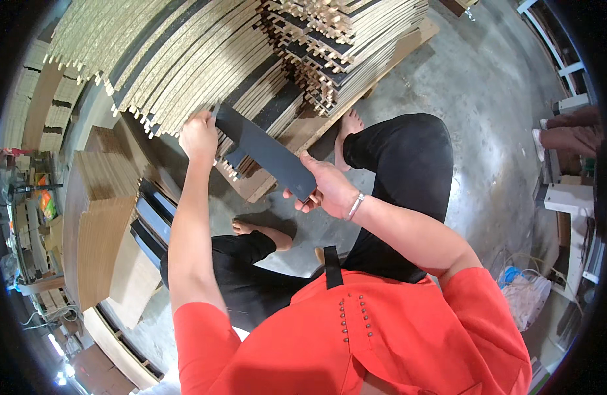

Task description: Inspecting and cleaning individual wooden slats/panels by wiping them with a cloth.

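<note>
A narrow dark grey board [274, 157] is stretched between my two hands, tilted across the front of a tall stack. My left hand [199, 136] is closed at the board's far left end, beside the stack; its fingertips are partly hidden. At the near right end my right hand [328, 187] grips the board, with the thumb on top and fingers curled beneath. Behind the board rises the stack of particleboard panels [178, 72], with many light wooden dowels [323, 92] sticking out of their edges.
The stack rests on a wooden pallet [256, 186]. On the left stand curved brown boards [96, 240] and several dark panels [155, 214]. A clear plastic bag [526, 299] lies at right near white metal frames [570, 199]. Another person's legs [570, 131] show far right.
</note>
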`<action>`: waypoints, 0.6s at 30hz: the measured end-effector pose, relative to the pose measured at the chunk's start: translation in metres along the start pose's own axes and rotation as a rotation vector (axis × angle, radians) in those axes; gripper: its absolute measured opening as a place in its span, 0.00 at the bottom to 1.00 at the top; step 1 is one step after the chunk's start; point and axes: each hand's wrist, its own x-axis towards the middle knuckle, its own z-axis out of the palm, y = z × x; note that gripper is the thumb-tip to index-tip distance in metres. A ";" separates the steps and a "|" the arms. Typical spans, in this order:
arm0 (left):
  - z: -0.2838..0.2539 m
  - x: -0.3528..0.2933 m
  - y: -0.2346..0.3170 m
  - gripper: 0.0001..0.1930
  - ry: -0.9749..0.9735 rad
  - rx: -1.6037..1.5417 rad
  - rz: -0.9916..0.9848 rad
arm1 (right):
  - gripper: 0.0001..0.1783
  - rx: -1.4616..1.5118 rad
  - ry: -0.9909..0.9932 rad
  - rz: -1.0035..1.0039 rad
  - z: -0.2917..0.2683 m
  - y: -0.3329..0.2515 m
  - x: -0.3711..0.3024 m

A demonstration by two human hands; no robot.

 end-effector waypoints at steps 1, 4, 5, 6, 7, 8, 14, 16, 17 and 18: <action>-0.001 -0.004 -0.001 0.06 0.033 0.011 0.104 | 0.26 0.005 0.003 -0.011 0.000 -0.003 -0.004; -0.017 -0.034 -0.012 0.07 -0.061 -0.206 0.035 | 0.24 -0.104 0.115 -0.062 0.003 -0.014 -0.030; -0.028 -0.044 -0.022 0.08 -0.023 -0.272 0.112 | 0.23 -0.187 0.070 -0.123 0.004 -0.021 -0.049; -0.047 -0.055 -0.021 0.08 -0.035 -0.357 0.052 | 0.22 -0.269 0.039 -0.182 0.001 -0.027 -0.069; -0.059 -0.064 -0.033 0.08 -0.015 -0.428 0.026 | 0.21 -0.274 -0.042 -0.245 -0.007 -0.033 -0.092; -0.062 -0.070 -0.050 0.07 0.018 -0.574 0.003 | 0.22 -0.239 -0.082 -0.315 -0.017 -0.038 -0.117; -0.090 -0.090 -0.104 0.02 0.016 -0.696 -0.341 | 0.37 -0.474 0.228 -0.811 -0.116 -0.056 -0.227; -0.091 -0.088 -0.106 0.04 0.095 -0.884 -0.285 | 0.42 -0.416 0.449 -0.819 -0.135 -0.052 -0.240; -0.086 -0.087 -0.103 0.04 0.084 -0.889 -0.275 | 0.40 -0.423 0.589 -0.718 -0.159 -0.046 -0.243; -0.080 -0.086 -0.101 0.04 0.040 -0.834 -0.225 | 0.39 -0.499 0.723 -0.681 -0.185 -0.035 -0.239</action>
